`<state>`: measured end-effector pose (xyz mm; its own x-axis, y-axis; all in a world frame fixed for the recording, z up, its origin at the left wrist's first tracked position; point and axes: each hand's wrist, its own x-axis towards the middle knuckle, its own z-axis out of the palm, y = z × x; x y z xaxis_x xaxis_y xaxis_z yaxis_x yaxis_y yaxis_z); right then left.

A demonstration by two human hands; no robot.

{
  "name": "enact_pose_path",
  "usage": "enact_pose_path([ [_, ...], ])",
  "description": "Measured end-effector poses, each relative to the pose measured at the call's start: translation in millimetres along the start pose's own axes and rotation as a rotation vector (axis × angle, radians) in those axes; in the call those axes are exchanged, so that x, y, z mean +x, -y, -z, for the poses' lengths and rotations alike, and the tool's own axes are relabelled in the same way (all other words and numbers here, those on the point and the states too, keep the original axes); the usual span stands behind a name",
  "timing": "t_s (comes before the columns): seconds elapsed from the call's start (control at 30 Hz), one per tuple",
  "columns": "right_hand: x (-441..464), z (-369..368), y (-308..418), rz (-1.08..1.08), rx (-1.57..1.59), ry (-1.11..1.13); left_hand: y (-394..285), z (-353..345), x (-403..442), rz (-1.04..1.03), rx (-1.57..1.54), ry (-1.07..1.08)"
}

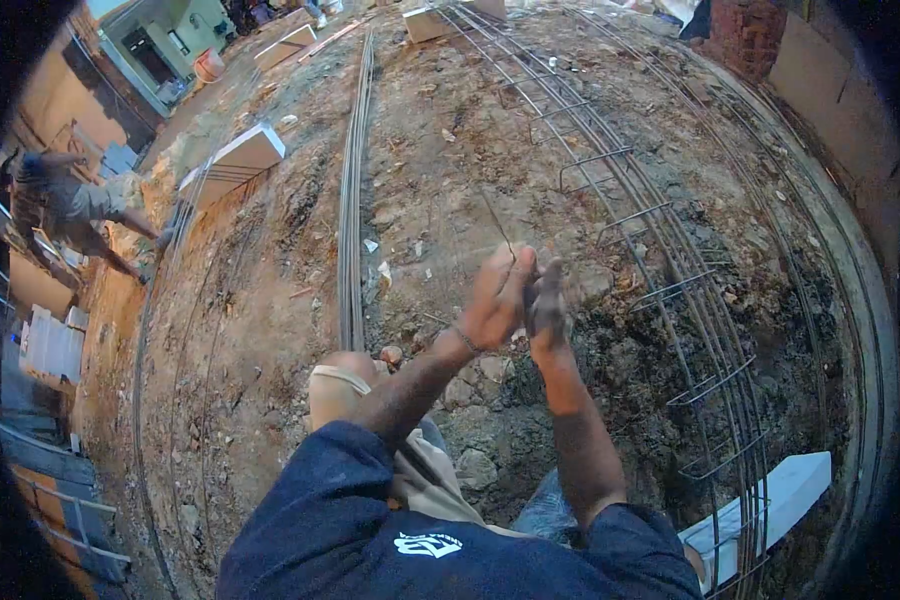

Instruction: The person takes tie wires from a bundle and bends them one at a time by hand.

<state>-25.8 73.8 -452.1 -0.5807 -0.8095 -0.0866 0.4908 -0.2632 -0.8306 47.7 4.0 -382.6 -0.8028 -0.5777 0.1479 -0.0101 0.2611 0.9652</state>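
Observation:
Held out in front of my body, my left hand has a thin wire sticking up from near its fingertips. Around that wrist is a dark bracelet. My right hand is close against the left, palm turned toward it, with its fingers stretched upward and slightly blurred. Whether the wire passes between both palms cannot be seen. To the right of my hands runs a long rebar cage with square stirrups, and to the left lies a bundle of straight steel bars.
A white block props the cage at lower right; another white block carries bars at upper left. A co-worker bends over at the left. Rough, stony soil surrounds me. A bucket stands far back.

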Motion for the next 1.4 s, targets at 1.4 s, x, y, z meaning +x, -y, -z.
enact_pose_path([
  [1.4, -46, 6, 59, -0.233, -0.355, 0.348, 2, 11, -11, -0.139, 0.112, 0.612],
])
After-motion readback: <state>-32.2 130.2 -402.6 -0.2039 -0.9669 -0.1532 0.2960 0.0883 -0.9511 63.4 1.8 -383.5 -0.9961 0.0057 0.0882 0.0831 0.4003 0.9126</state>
